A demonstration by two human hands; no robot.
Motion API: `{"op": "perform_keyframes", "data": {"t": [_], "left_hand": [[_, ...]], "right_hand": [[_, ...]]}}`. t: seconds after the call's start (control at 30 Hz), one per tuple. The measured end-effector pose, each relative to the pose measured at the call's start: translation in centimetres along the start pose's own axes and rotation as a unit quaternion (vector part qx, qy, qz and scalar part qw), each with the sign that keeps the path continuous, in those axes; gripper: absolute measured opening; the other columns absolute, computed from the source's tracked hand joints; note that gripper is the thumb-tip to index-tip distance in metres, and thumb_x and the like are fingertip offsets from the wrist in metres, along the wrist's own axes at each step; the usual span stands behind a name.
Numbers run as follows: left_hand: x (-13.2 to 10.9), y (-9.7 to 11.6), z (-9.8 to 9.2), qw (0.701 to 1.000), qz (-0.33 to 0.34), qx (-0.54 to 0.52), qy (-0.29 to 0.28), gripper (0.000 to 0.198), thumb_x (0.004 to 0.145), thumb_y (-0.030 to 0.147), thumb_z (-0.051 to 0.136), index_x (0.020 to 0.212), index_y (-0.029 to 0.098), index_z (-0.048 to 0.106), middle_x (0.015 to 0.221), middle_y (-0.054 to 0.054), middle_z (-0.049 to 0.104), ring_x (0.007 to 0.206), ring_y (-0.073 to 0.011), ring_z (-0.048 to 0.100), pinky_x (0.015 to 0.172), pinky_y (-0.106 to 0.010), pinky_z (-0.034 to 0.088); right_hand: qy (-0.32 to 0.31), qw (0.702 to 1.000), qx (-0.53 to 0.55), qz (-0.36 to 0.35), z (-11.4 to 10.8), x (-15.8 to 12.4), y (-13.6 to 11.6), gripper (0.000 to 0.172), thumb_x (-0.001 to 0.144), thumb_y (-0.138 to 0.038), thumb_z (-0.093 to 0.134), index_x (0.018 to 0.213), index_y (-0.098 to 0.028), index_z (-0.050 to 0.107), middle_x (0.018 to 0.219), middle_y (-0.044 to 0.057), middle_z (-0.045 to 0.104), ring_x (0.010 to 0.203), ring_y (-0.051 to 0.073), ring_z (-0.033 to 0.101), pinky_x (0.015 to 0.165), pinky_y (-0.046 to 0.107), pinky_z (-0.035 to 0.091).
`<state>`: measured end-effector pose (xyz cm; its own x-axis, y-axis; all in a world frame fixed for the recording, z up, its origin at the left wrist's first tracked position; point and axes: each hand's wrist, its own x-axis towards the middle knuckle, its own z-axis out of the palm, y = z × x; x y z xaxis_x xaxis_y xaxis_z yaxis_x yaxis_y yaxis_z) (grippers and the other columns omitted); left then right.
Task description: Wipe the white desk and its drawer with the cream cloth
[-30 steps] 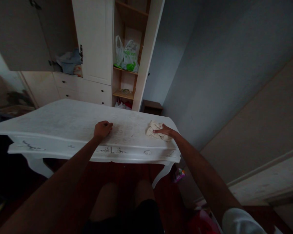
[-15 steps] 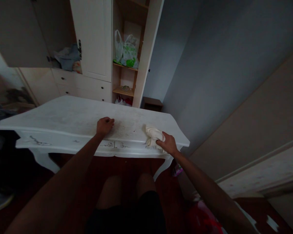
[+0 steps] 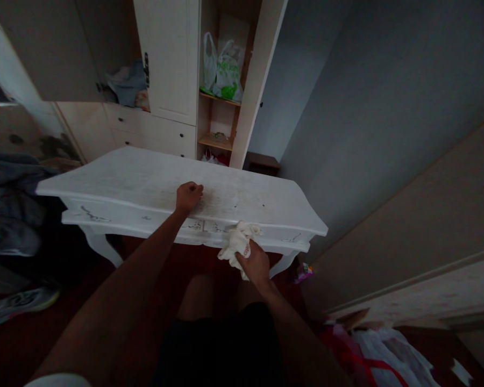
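A white desk point(image 3: 145, 172) with curved legs and carved drawer fronts stands before me, its top smudged with grey-brown marks near the middle. My left hand point(image 3: 189, 196) rests in a loose fist on the desktop by the front edge; I see nothing in it. A crumpled white cloth point(image 3: 237, 242) with faint red lettering is gripped in my right hand point(image 3: 256, 264). The cloth is in front of the desk's front edge, and part of it hangs below the hand. Two small dark specks lie on the desktop beyond it.
Behind the desk is a white wardrobe point(image 3: 171, 64) with open doors and plastic bags point(image 3: 228, 72) on a shelf. Grey clothing point(image 3: 12, 199) lies at left above a shoe point(image 3: 22, 303). Bags point(image 3: 391, 352) sit on the floor at lower right. A grey wall borders the right side.
My right hand has drawn the cloth off the desktop, leftward and toward me, past the front edge. My left hand keeps its place on the desk. The view has shifted slightly.
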<state>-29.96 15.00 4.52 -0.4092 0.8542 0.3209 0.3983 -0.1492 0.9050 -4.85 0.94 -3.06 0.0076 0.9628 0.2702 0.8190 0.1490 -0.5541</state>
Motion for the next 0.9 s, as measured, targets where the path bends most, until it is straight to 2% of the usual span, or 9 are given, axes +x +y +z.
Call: {"op": "perform_keyframes", "data": {"t": [0.03, 0.1, 0.23, 0.37, 0.47, 0.57, 0.63, 0.73, 0.9], "left_hand": [[0.0, 0.0, 0.0, 1.0, -0.002, -0.001, 0.002, 0.021, 0.072, 0.033, 0.054, 0.056, 0.019, 0.056, 0.052, 0.001, 0.059, 0.05, -0.0132, 0.055, 0.055, -0.024, 0.043], [0.0, -0.1, 0.0, 1.0, -0.002, -0.004, 0.005, 0.021, 0.072, 0.033, 0.054, 0.056, 0.02, 0.056, 0.053, 0.001, 0.06, 0.051, -0.0132, 0.056, 0.055, -0.023, 0.043], [0.2, -0.4, 0.1, 1.0, 0.004, -0.001, 0.003, 0.019, 0.071, 0.032, 0.054, 0.056, 0.02, 0.056, 0.053, 0.001, 0.06, 0.052, -0.0136, 0.056, 0.057, -0.024, 0.043], [0.4, -0.7, 0.2, 1.0, -0.001, 0.004, 0.012, 0.019, 0.071, 0.033, 0.054, 0.057, 0.02, 0.056, 0.056, -0.001, 0.063, 0.055, -0.0149, 0.058, 0.057, -0.024, 0.044], [0.5, -0.9, 0.3, 1.0, -0.005, 0.001, 0.012, 0.019, 0.07, 0.033, 0.054, 0.058, 0.019, 0.057, 0.056, -0.001, 0.062, 0.056, -0.0153, 0.059, 0.056, -0.024, 0.044], [0.5, -0.9, 0.3, 1.0, 0.003, 0.004, 0.012, 0.02, 0.071, 0.034, 0.054, 0.057, 0.019, 0.057, 0.055, -0.001, 0.061, 0.056, -0.0156, 0.06, 0.056, -0.024, 0.044], [0.5, -0.9, 0.2, 1.0, 0.01, 0.003, 0.009, 0.022, 0.071, 0.035, 0.054, 0.056, 0.019, 0.057, 0.055, -0.001, 0.061, 0.057, -0.0159, 0.06, 0.055, -0.025, 0.044], [0.5, -0.9, 0.2, 1.0, 0.007, -0.012, 0.007, 0.022, 0.07, 0.035, 0.054, 0.057, 0.019, 0.057, 0.055, -0.001, 0.061, 0.054, -0.015, 0.059, 0.054, -0.025, 0.044], [0.4, -0.5, 0.1, 0.999, -0.011, -0.028, 0.014, 0.02, 0.07, 0.034, 0.054, 0.057, 0.018, 0.056, 0.055, 0.0, 0.06, 0.05, -0.0126, 0.055, 0.052, -0.023, 0.043]], "right_hand": [[-0.016, 1.0, -0.007, -0.007, 0.7, 0.4, -0.7, 0.033, 0.079, -0.03, 0.065, 0.11, -0.021, 0.065, 0.106, 0.008, 0.071, 0.095, 0.025, 0.067, 0.081, 0.034, 0.051], [-0.01, 1.0, -0.013, -0.009, 2.3, 1.2, -1.9, 0.04, 0.08, -0.03, 0.064, 0.119, -0.02, 0.06, 0.117, 0.01, 0.066, 0.101, 0.026, 0.066, 0.082, 0.035, 0.051], [0.066, 0.998, -0.009, 0.007, 5.4, 2.6, -3.8, 0.044, 0.084, -0.032, 0.062, 0.124, -0.016, 0.05, 0.122, 0.014, 0.058, 0.11, 0.03, 0.061, 0.085, 0.04, 0.052], [0.089, 0.995, -0.009, -0.032, 8.2, 2.7, -5.8, 0.049, 0.081, -0.033, 0.066, 0.124, -0.018, 0.047, 0.122, 0.016, 0.055, 0.106, 0.031, 0.061, 0.084, 0.042, 0.053], [0.104, 0.991, -0.032, -0.081, 9.3, 2.5, -6.4, 0.053, 0.08, -0.03, 0.069, 0.127, -0.018, 0.048, 0.123, 0.018, 0.054, 0.106, 0.032, 0.059, 0.086, 0.043, 0.052], [0.069, 0.977, -0.09, -0.178, 9.4, 2.5, -6.0, 0.055, 0.08, -0.023, 0.067, 0.132, -0.021, 0.051, 0.126, 0.017, 0.055, 0.11, 0.031, 0.056, 0.091, 0.044, 0.049], [0.031, 0.968, -0.126, -0.216, 9.0, 2.7, -5.2, 0.053, 0.081, -0.021, 0.065, 0.133, -0.022, 0.054, 0.126, 0.016, 0.056, 0.108, 0.031, 0.056, 0.091, 0.044, 0.049], [0.007, 0.965, -0.15, -0.214, 8.3, 2.9, -3.6, 0.051, 0.082, -0.02, 0.062, 0.133, -0.021, 0.056, 0.128, 0.017, 0.057, 0.109, 0.031, 0.056, 0.091, 0.044, 0.049], [0.025, 0.966, -0.172, -0.189, 6.9, 2.1, 0.5, 0.055, 0.079, -0.012, 0.061, 0.134, -0.016, 0.055, 0.144, 0.022, 0.048, 0.118, 0.034, 0.053, 0.096, 0.049, 0.045]]}}
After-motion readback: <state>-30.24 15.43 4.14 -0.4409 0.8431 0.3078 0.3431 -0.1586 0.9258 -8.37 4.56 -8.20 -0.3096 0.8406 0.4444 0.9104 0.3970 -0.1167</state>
